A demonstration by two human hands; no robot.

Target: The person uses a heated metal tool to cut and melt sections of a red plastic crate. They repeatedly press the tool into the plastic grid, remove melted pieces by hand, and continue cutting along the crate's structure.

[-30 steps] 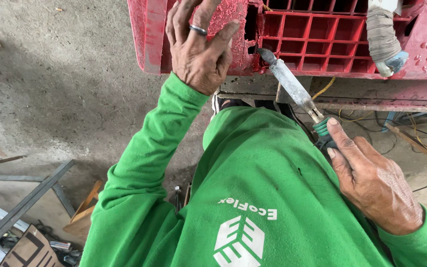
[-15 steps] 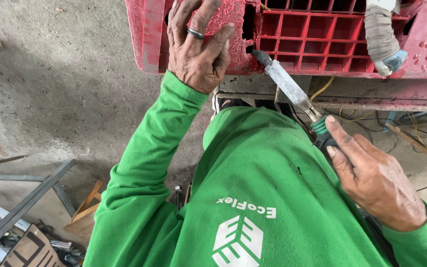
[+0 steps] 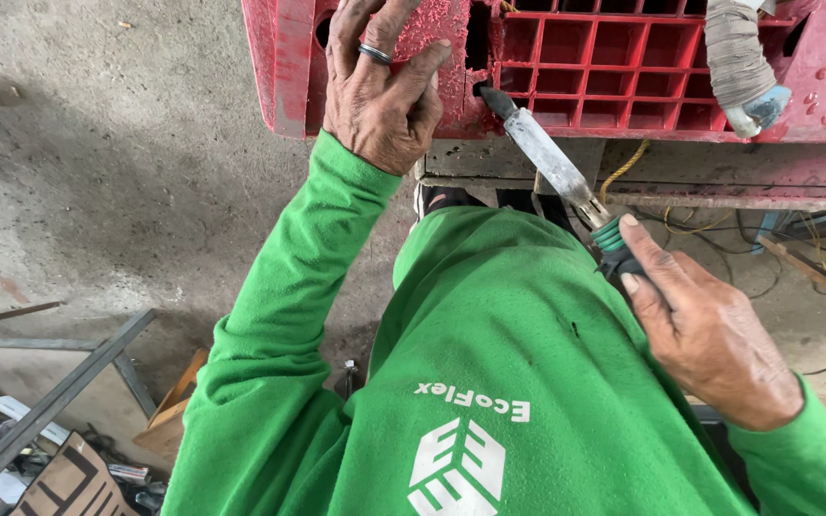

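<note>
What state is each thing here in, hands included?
Left hand: flat, pressing on the red plastic crate.
Right hand: closed round the green handle of the soldering iron.
Soldering iron: tilted, its tip touching the crate by a dark hole.
Red plastic crate: rough and melted-looking near the tip, resting on a bench edge.
Ring: on a left finger.

One view only, from the head, looking steeply down over the person's own green-sleeved chest and arms. It sits close: the left hand (image 3: 380, 91) and right hand (image 3: 709, 334) fill much of the frame. The red plastic crate (image 3: 623, 72) runs along the top edge, concrete floor (image 3: 117, 162) falls away at left.
</note>
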